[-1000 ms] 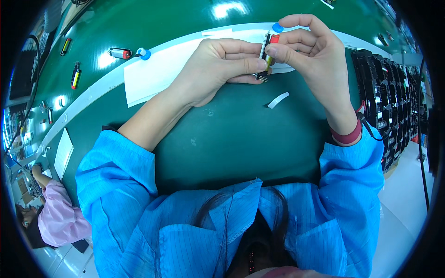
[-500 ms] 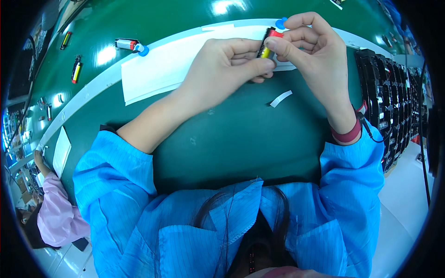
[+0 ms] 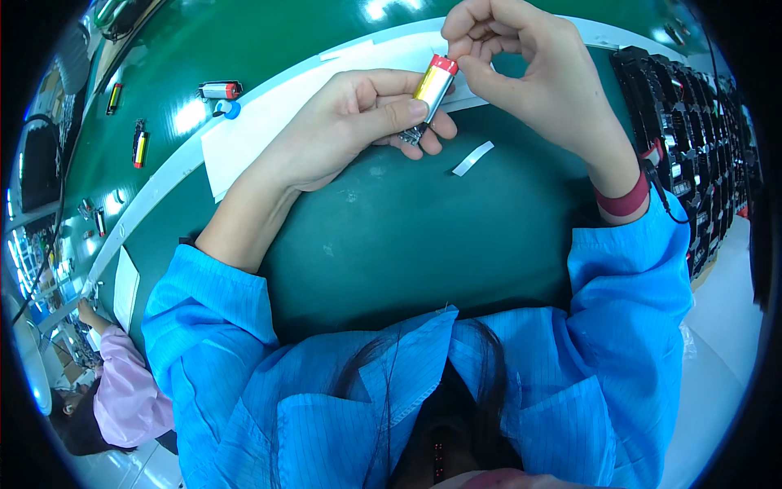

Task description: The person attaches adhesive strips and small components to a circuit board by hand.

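My left hand (image 3: 350, 122) grips a small battery cell (image 3: 436, 85), silver and yellow with a red end, between thumb and fingers. The red end points up and away from me. A dark, ridged part shows below the cell, partly covered by my fingers. My right hand (image 3: 538, 73) is at the red end, its thumb and forefinger pinched together there. Whatever lies between those fingertips is too small to make out. Just below the hands, a short white strip (image 3: 473, 158) lies on the green table mat (image 3: 391, 236).
White paper sheets (image 3: 232, 159) lie beyond my hands along a pale curved edge (image 3: 167, 175). Another cell (image 3: 220, 90) and a blue cap-like piece (image 3: 228, 110) are at far left. Stacked black trays (image 3: 676, 122) stand on the right. A person in pink (image 3: 130, 391) works at lower left.
Both hands have moved a little left. The cell has turned, now showing its silver and yellow side. My right hand has shifted its fingers at the red end.
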### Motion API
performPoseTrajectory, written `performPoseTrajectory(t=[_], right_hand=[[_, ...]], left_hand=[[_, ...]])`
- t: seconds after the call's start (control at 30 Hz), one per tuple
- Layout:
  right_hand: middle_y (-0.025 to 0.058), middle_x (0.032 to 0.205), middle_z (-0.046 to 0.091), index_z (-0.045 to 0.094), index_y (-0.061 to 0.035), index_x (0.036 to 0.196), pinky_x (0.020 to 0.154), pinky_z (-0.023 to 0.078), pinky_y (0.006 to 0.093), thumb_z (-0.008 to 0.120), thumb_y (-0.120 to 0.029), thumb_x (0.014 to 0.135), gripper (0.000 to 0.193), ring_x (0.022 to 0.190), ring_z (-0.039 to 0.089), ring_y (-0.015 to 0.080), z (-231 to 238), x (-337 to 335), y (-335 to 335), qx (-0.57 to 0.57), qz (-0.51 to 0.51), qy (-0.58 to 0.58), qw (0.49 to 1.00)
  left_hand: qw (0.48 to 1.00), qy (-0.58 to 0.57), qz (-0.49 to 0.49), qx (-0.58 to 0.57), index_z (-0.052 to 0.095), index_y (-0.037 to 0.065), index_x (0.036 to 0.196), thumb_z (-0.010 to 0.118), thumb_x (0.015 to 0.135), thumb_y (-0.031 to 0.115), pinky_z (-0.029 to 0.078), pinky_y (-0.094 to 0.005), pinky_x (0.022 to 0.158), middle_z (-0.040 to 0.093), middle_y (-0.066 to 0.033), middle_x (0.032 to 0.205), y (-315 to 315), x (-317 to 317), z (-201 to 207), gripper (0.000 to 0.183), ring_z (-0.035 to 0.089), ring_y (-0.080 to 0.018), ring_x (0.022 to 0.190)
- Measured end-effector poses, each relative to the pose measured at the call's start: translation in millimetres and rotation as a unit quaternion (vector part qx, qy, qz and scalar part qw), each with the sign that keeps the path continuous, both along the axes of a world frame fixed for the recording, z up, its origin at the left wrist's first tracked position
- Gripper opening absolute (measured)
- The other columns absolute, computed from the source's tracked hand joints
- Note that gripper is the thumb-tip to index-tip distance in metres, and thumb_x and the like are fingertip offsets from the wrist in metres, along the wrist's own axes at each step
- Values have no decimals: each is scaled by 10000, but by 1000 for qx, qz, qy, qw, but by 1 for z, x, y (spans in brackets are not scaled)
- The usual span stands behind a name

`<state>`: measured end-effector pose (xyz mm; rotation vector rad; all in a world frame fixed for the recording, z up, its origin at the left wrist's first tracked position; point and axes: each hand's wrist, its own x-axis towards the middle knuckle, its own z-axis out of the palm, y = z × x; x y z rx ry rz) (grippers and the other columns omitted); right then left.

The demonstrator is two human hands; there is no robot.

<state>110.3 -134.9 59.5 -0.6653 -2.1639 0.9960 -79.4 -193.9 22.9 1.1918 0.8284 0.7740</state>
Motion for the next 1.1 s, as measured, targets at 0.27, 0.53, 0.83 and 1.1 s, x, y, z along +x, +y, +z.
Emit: performPoseTrajectory(t=[0.27, 0.53, 0.83, 1.1], right_hand=[[56, 847, 591, 533, 5, 1003, 725, 452, 223, 585, -29, 777, 234, 802, 562, 112, -22, 8, 13, -154, 25, 157, 975], [19, 827, 589, 559, -5, 931, 665, 402, 164, 584, -56, 801, 142, 717, 520, 52, -47, 10, 24, -179, -56, 97, 977], [11, 819, 573, 557, -5, 935, 658, 392, 155, 577, -43, 800, 141, 719, 506, 41, -44, -6, 20, -166, -54, 93, 980], [14, 806, 575, 569, -7, 918, 624, 423, 194, 579, -33, 785, 136, 711, 520, 59, -42, -7, 16, -36, -96, -12, 995]], left_hand=[[980, 85, -105, 143, 545, -14, 1031, 507, 853, 196, 416, -225, 707, 573, -74, 914, -3, -9, 30, 278, 537, -123, 830], [678, 609, 174, 372, 547, -15, 1047, 590, 774, 174, 420, -314, 720, 566, -120, 841, 84, -46, 45, 335, 519, -233, 784], [490, 535, 109, 680, 527, 19, 1045, 496, 799, 135, 383, -362, 860, 553, -167, 1005, 180, -35, 29, 274, 481, -296, 1028], [806, 427, 159, 379, 535, 5, 964, 516, 785, 131, 376, -368, 821, 540, -166, 940, 85, 0, 60, 219, 495, -287, 947]])
